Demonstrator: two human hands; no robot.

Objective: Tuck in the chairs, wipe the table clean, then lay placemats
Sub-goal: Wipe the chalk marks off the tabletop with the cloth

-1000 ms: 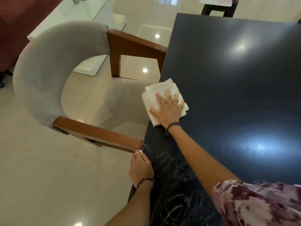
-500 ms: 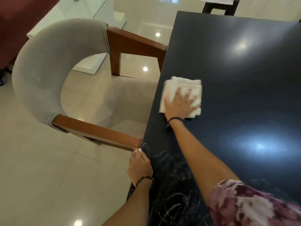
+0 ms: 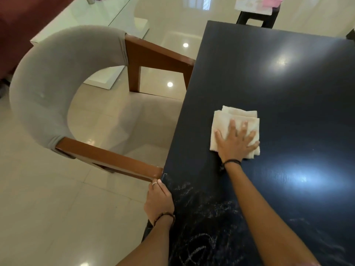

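Chair (image 3: 48, 89): standing at the left with its grey padded back curving round, its two wooden arms reaching to the edge of the tabletop (image 3: 278, 77), so it is looking tucked in already.
Left hand (image 3: 159, 200): resting at the tabletop's near left edge with the fingers curling over the rim, just beside the end of the chair's nearer arm; it is seeming to steady the person, gripping the edge.
Chalky marks (image 3: 201, 217): lying as pale scribbles on the dark surface near the left hand (this patch is looking unwiped, so the cloth is probably needed here next).
Right hand (image 3: 236, 143): lying flat with fingers spread, pressing down on the cloth.
Cloth (image 3: 230, 121): sitting folded and white on the tabletop, a little in from the left edge.
Wiping well: keeping the palm flat, overlapping the strokes, working back toward the marks, and stopping short of the edge so nothing is being pushed onto the chair.
Placemats: none showing on the tabletop.
Room: glossy pale floor tiles (image 3: 48, 217) reflecting ceiling lights; a black stool (image 3: 257, 18) standing beyond the far end.
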